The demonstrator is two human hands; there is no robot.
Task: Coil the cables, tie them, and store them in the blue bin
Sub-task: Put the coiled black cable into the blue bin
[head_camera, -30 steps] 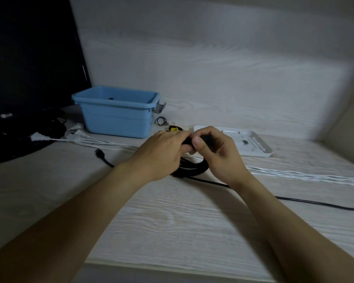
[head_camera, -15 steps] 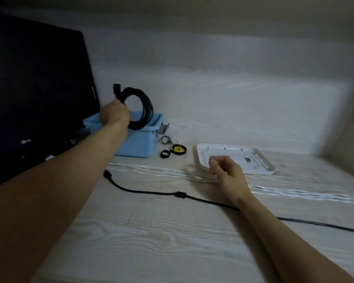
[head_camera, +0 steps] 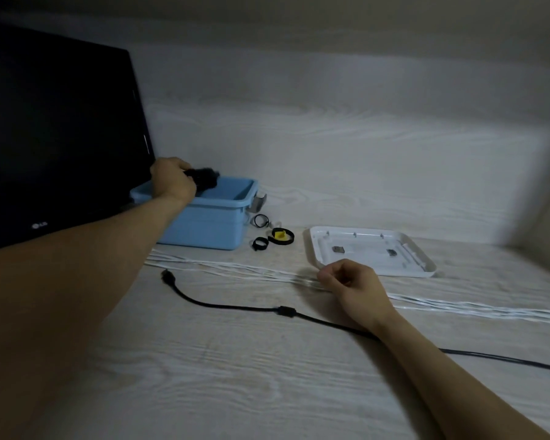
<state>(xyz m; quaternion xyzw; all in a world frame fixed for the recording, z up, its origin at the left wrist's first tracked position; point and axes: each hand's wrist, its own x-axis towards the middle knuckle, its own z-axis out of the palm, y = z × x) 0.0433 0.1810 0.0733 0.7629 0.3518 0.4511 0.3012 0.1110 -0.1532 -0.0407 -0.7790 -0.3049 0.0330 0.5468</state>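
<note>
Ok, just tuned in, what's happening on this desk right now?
A person is tidying cables. The left hand holds a coiled black cable at the rim of the blue bin, lowering it in. The right hand rests on the desk beside the white cables, loosely curled and holding nothing. A loose black cable lies uncoiled across the desk, and cable ties sit next to the bin, near a white tray.

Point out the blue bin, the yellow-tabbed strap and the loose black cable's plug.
blue bin (head_camera: 204,228): head view, on its front wall.
yellow-tabbed strap (head_camera: 280,235): head view, on the yellow tab.
loose black cable's plug (head_camera: 166,276): head view, on the connector at the cable's left end.
</note>
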